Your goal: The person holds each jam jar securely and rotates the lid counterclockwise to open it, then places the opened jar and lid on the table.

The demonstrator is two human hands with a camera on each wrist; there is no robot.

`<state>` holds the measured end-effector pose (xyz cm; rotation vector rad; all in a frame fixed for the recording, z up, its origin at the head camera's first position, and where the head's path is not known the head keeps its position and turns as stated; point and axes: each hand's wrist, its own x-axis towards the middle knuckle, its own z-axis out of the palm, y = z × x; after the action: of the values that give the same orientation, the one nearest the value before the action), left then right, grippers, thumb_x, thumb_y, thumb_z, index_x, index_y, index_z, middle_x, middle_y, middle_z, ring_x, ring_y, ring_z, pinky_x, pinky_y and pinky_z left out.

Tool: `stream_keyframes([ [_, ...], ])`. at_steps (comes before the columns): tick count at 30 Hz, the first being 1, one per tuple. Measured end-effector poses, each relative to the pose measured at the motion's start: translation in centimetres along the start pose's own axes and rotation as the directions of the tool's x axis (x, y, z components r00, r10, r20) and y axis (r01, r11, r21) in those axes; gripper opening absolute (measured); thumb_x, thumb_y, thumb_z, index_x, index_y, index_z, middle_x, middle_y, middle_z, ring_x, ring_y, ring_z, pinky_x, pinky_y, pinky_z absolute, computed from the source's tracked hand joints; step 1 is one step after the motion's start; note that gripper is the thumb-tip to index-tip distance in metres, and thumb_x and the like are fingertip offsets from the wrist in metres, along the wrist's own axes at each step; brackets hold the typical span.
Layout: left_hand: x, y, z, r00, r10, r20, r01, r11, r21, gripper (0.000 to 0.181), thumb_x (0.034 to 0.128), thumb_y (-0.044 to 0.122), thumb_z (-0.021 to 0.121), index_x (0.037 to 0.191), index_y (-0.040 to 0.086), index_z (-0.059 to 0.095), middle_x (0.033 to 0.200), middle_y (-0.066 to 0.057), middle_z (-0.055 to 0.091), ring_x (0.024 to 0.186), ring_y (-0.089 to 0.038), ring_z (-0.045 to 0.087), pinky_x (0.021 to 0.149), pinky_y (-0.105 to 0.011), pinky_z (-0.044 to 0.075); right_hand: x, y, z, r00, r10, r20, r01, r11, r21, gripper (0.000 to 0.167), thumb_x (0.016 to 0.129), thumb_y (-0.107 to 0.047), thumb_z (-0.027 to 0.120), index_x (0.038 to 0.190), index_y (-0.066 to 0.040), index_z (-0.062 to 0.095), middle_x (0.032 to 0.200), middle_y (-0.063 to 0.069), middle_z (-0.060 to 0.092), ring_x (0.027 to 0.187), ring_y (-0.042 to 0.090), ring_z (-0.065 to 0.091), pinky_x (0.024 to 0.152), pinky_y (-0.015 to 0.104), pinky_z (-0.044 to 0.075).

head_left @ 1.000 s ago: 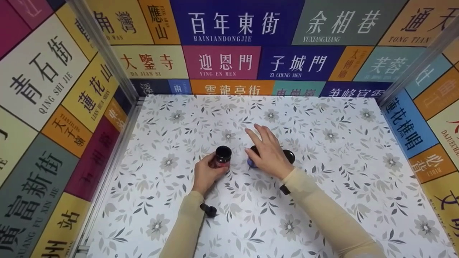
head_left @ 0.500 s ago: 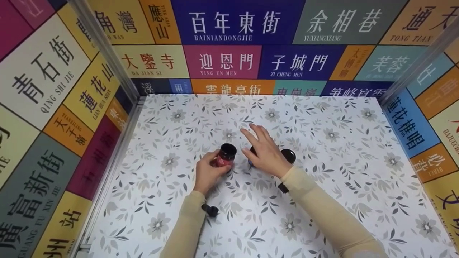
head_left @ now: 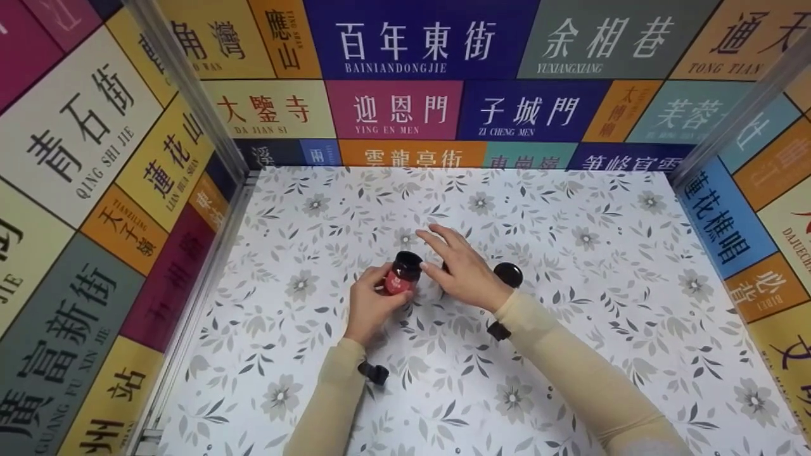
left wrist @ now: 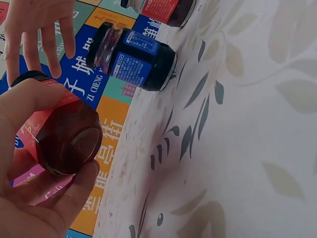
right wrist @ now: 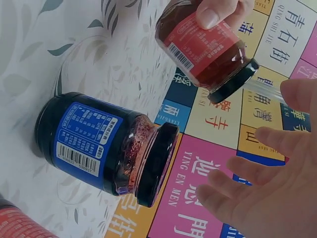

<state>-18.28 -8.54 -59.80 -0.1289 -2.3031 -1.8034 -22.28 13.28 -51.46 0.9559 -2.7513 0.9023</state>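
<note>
My left hand (head_left: 369, 305) grips a glass jar (head_left: 399, 282) with a red label and black lid, tilted and held above the table. Thumb and fingers wrap its lower part, and dark reddish contents show through the glass in the left wrist view. Just right of the lid, my right hand (head_left: 470, 277) is spread with relaxed fingers, holding nothing. A blue-labelled jar (right wrist: 94, 146) with a black lid stands upright on the table by the right hand, which mostly hides it in the head view. Farther right is another red-labelled jar (left wrist: 163, 7), its black lid seen from above in the head view.
The table (head_left: 570, 367) has a white cover printed with grey leaves and flowers. Panels (head_left: 405, 107) with coloured street-name signs enclose its back and sides. Each wrist wears a small black device (head_left: 374, 373).
The left hand has raised the red-labelled jar and moved it right, tilting it so more label shows. My right hand has drifted slightly left toward its lid.
</note>
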Motion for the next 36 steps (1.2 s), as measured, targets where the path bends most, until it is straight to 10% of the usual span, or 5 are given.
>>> stream_keyframes([
  [23, -0.5, 2.6, 0.3, 0.999, 0.029, 0.015, -0.030, 0.998, 0.048, 0.055, 0.0726, 0.025, 0.089, 0.123, 0.011, 0.071, 0.100, -0.001, 0.064, 0.089, -0.015, 0.067, 0.075, -0.029, 0.059, 0.3, -0.2, -0.8, 0.995, -0.013, 0.103, -0.008, 0.980, 0.197, 0.052, 0.105, -0.050, 0.045, 0.154, -0.037, 0.038, 0.149, -0.007, 0.048, 0.136, 0.015, 0.045, 0.111, 0.047, 0.038],
  [36, -0.9, 3.5, 0.5, 0.999, 0.028, 0.027, -0.031, 0.993, 0.118, 0.061, 0.0714, 0.029, 0.089, 0.125, 0.009, 0.069, 0.104, 0.000, 0.063, 0.093, -0.013, 0.065, 0.078, -0.027, 0.058, 0.2, -0.1, -0.6, 0.993, 0.009, 0.114, -0.032, 0.980, 0.197, 0.052, 0.104, -0.052, 0.046, 0.144, -0.021, 0.057, 0.119, -0.004, 0.064, 0.101, 0.014, 0.060, 0.089, 0.039, 0.049],
])
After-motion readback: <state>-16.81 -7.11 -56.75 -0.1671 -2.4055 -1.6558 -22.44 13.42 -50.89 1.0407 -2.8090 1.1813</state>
